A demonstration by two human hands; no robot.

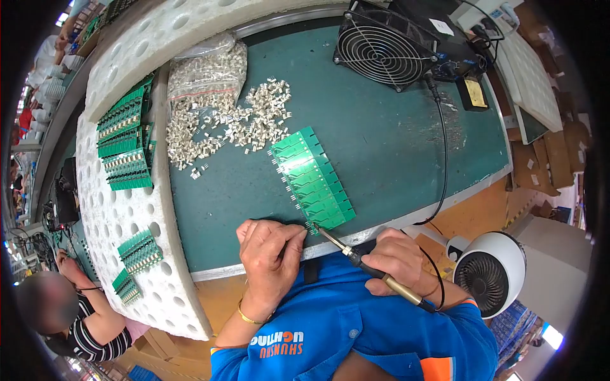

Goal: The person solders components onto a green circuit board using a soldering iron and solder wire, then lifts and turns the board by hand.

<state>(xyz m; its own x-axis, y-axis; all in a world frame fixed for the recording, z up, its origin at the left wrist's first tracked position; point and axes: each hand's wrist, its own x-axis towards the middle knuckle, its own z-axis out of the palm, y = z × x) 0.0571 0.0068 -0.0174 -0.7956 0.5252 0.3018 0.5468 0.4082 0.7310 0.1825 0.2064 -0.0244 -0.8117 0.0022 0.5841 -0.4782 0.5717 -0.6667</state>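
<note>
My right hand [395,263] is wrapped round a soldering iron [362,261]. The iron's tip touches or hovers just over the near corner of a green circuit board panel [311,181], by the small pins along its left edge. Curled beside that same corner, my left hand [270,251] has thumb and fingertips pinched together; anything between them is hidden. The panel lies flat on the green work mat [222,219], with small white connectors along its left edge. A heap of loose white connectors [267,111] lies beyond it, next to a clear plastic bag [210,70] full of more.
White foam trays [181,254] with holes stand at the left, bearing several finished-looking green boards [124,136]. A black fan [384,51] and a yellow sponge holder [473,94] are at the back right. The iron's cable [445,159] crosses the mat. A co-worker [95,311] sits at left.
</note>
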